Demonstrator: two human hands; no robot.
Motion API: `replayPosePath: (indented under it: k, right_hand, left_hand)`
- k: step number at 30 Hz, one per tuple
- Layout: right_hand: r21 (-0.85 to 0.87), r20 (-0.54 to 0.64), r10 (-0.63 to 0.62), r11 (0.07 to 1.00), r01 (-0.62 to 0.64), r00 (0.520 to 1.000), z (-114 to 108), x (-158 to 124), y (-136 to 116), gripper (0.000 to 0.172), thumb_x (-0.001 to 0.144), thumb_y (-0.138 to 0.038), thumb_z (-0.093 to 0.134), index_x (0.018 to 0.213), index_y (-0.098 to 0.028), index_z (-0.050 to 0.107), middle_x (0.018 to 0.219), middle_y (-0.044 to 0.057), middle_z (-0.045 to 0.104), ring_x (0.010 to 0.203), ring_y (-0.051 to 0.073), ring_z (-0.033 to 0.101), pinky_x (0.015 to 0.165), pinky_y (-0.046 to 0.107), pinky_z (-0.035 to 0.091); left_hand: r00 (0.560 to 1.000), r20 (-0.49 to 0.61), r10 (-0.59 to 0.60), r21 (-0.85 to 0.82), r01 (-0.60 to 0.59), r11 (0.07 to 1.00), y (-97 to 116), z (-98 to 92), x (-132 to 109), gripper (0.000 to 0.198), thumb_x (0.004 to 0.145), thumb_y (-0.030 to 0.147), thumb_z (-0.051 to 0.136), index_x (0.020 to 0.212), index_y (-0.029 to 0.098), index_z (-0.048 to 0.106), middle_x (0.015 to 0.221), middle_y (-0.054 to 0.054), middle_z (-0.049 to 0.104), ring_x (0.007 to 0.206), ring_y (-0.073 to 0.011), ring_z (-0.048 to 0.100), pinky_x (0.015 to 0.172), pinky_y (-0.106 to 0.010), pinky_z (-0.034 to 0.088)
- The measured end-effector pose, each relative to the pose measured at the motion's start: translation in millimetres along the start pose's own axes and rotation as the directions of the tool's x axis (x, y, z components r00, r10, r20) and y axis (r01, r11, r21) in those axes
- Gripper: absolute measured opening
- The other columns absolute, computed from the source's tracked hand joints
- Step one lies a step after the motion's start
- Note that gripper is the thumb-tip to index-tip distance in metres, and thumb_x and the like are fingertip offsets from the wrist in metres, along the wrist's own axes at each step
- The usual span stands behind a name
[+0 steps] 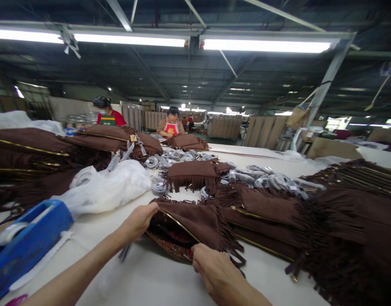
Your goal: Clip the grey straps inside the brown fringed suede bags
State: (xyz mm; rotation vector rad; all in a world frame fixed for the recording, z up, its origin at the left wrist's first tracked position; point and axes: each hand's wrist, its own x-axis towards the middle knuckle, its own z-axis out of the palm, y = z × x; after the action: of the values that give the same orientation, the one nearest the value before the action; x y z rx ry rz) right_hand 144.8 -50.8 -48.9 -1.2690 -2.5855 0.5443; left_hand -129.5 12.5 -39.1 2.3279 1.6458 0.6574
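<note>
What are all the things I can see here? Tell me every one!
open bag: one, brown with fringe, patterned lining, near table edge between both hands
bags: many, brown with fringe and gold zips, stacked left, middle and right
plastic sheet: one, white, left of the open bag
tape holder: one, blue, near left
coiled straps: many, grey, middle of table
table: one, white, long
people: two at the far end, more behind
ceiling lights: several long white tubes overhead
left hand: grips the open bag's left rim
right hand: holds its near rim

Tape dispenser (26, 242) left of bag (195, 223)
</note>
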Motion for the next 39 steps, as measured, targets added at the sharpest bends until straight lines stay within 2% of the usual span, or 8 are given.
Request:
replayPosePath:
  k: [3,6,10,13,19,28,33,39]
  right_hand:
    - [-0.023,0.025,0.099,0.995,-0.098,0.995,-3.6,4.8,-0.4,0.02,0.083,-0.007,0.04,0.08,-0.02,0.055,0.079,0.005,0.064,0.071,0.019,0.058,0.062,0.027,0.035]
    - [0.152,-0.065,0.003,0.988,0.007,0.998,-10.0,7.9,7.5,0.019,0.09,-0.013,0.038,0.08,-0.021,0.052,0.088,0.004,0.061,0.079,0.017,0.056,0.069,0.026,0.038]
    - [0.329,-0.1,-0.008,0.943,0.04,0.995,-17.6,12.3,19.9,0.028,0.097,-0.024,0.031,0.075,-0.021,0.049,0.082,0.002,0.058,0.079,0.017,0.055,0.075,0.027,0.041]
    - [0.381,-0.084,-0.034,0.922,0.064,0.996,-24.3,14.8,22.0,0.032,0.097,-0.028,0.033,0.071,-0.021,0.049,0.08,0.001,0.057,0.081,0.016,0.055,0.078,0.028,0.041]
    - [0.396,-0.025,0.076,0.916,-0.06,0.997,-36.2,18.2,24.2,0.035,0.096,-0.034,0.034,0.069,-0.021,0.053,0.074,0.0,0.058,0.071,0.016,0.053,0.071,0.027,0.042]
    - [0.318,-0.149,0.138,0.944,-0.084,0.979,-32.5,27.3,57.2,0.031,0.096,-0.032,0.032,0.071,-0.021,0.047,0.072,0.001,0.058,0.073,0.017,0.056,0.07,0.026,0.041]
    - [0.218,-0.179,0.141,0.971,-0.1,0.974,-23.1,34.5,66.3,0.028,0.097,-0.027,0.03,0.074,-0.022,0.045,0.07,-0.001,0.053,0.07,0.017,0.052,0.066,0.026,0.037]
    - [0.05,-0.198,0.125,0.992,-0.117,0.972,-14.8,36.5,74.8,0.023,0.095,-0.02,0.032,0.076,-0.021,0.045,0.076,0.001,0.055,0.072,0.017,0.051,0.068,0.028,0.034]
  left_hand:
    - [1.0,0.017,-0.019,0.065,0.018,0.998,-0.1,2.5,-1.9,0.025,0.093,0.022,0.03,0.072,0.022,0.044,0.065,0.002,0.053,0.064,-0.0163,0.053,0.063,-0.025,0.041]
    - [1.0,0.003,0.005,0.134,-0.005,0.991,13.4,1.0,-8.3,0.019,0.088,0.014,0.035,0.078,0.022,0.048,0.074,-0.001,0.055,0.07,-0.0177,0.053,0.067,-0.027,0.042]
    - [0.961,0.09,0.26,0.25,-0.275,0.928,49.3,8.7,-20.8,0.022,0.088,0.008,0.038,0.088,0.02,0.057,0.092,-0.006,0.061,0.084,-0.0211,0.056,0.078,-0.032,0.045]
    - [0.902,0.253,0.349,0.14,-0.391,0.91,72.5,31.0,-19.9,0.026,0.087,0.005,0.038,0.089,0.018,0.061,0.091,-0.006,0.066,0.083,-0.0212,0.061,0.077,-0.031,0.048]
    - [0.95,0.224,0.219,0.009,-0.227,0.974,82.7,71.8,19.1,0.028,0.082,0.004,0.044,0.095,0.013,0.067,0.098,-0.014,0.071,0.092,-0.0269,0.066,0.085,-0.037,0.051]
    - [0.937,0.227,0.267,-0.15,-0.237,0.96,80.7,82.0,40.1,0.048,0.075,0.003,0.046,0.115,0.019,0.067,0.118,-0.009,0.07,0.109,-0.0254,0.064,0.097,-0.033,0.047]
    - [0.952,0.217,0.218,-0.413,-0.113,0.904,71.9,87.4,42.7,0.06,0.068,0.004,0.05,0.125,0.019,0.06,0.13,-0.007,0.063,0.12,-0.0244,0.056,0.108,-0.033,0.037]
    - [0.995,0.089,-0.053,-0.55,0.093,0.83,80.6,101.4,51.9,0.039,0.083,0.014,0.041,0.114,0.017,0.065,0.122,-0.007,0.067,0.12,-0.0245,0.055,0.111,-0.036,0.032]
